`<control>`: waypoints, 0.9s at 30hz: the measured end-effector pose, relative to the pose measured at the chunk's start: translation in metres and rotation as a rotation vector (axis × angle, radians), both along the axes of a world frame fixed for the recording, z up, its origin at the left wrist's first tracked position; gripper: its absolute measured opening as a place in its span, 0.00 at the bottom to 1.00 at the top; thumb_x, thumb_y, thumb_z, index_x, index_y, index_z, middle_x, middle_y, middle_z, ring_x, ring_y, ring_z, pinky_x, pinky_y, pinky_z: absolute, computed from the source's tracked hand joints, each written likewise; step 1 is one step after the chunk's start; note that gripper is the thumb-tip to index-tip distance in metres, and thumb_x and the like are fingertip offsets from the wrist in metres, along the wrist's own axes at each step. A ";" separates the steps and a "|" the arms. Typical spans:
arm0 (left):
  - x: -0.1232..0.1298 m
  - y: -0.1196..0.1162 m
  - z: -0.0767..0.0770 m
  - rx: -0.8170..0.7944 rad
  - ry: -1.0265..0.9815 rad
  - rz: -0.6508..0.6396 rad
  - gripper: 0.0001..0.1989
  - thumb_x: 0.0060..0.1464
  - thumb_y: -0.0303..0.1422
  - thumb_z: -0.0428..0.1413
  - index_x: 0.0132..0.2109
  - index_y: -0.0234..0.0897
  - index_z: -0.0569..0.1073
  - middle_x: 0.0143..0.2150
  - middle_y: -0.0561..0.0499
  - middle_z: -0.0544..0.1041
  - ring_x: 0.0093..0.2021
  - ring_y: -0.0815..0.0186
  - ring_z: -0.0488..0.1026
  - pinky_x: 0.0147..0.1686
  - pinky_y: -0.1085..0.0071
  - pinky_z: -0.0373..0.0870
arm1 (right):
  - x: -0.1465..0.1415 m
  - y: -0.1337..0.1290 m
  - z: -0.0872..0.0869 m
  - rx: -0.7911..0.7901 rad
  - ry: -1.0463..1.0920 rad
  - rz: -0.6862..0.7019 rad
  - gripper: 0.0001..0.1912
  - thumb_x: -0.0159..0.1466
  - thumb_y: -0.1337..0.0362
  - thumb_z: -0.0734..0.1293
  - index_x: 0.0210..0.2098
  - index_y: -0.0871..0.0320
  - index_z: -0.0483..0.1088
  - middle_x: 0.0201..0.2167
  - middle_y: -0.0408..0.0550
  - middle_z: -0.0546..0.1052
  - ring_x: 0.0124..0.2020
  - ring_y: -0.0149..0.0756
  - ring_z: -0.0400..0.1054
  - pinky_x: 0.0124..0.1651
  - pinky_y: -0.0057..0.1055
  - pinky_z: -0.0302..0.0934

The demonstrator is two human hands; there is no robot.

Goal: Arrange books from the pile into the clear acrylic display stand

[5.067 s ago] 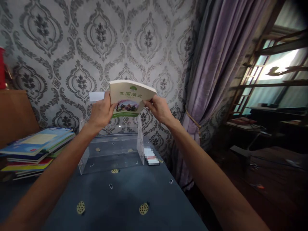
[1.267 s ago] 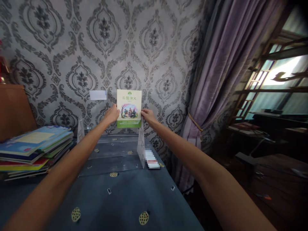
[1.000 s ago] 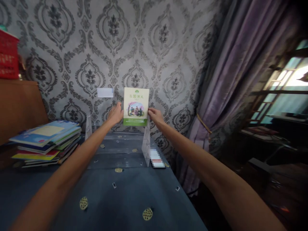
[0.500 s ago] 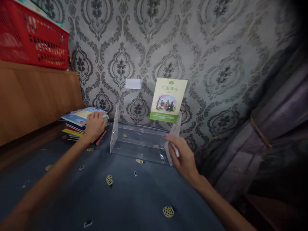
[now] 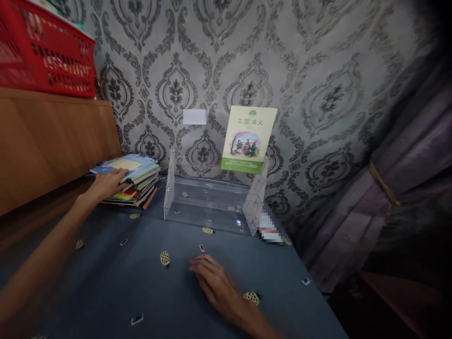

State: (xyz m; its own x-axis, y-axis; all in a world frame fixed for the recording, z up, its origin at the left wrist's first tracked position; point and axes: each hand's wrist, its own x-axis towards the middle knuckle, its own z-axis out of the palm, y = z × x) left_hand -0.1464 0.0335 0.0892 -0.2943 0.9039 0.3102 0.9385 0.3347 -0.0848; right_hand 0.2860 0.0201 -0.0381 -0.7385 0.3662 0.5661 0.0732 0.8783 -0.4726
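I logged: left hand (image 5: 108, 183), fingers outstretched at far-left books (image 5: 140, 165), hold unclear; right hand (image 5: 219, 285), near, half-curled, holding nothing. A firm edge pinch seemed best.

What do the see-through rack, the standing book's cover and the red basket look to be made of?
Clear rack: probably acrylic or similar plastic, smooth and glossy; yellow motifs on the blue cloth show through, and highlights glint.

Standing book: likely printed card cover, smooth-looking and flat; whether it is laminated, I can't tell.

Red basket: likely moulded plastic with a slight sheen; its walls have regular slots.
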 end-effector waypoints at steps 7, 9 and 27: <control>0.007 -0.014 0.004 0.033 0.142 -0.058 0.29 0.56 0.22 0.43 0.63 0.31 0.68 0.63 0.32 0.71 0.60 0.43 0.71 0.59 0.44 0.61 | 0.006 0.004 -0.015 -0.087 -0.055 -0.026 0.13 0.72 0.69 0.57 0.49 0.53 0.70 0.40 0.49 0.77 0.44 0.37 0.72 0.48 0.35 0.71; 0.020 -0.021 0.009 -0.007 0.192 -0.054 0.27 0.55 0.20 0.43 0.61 0.28 0.69 0.59 0.31 0.75 0.56 0.44 0.75 0.58 0.47 0.62 | 0.007 0.004 -0.018 -0.099 -0.051 -0.028 0.13 0.73 0.68 0.56 0.49 0.54 0.70 0.40 0.49 0.77 0.45 0.37 0.72 0.49 0.35 0.70; 0.161 -0.054 0.001 -0.252 0.176 -0.064 0.19 0.62 0.24 0.43 0.57 0.26 0.68 0.36 0.33 0.81 0.40 0.44 0.81 0.36 0.58 0.70 | 0.008 0.003 -0.013 -0.304 -0.123 -0.038 0.15 0.74 0.62 0.56 0.47 0.54 0.73 0.41 0.50 0.77 0.46 0.39 0.72 0.51 0.38 0.68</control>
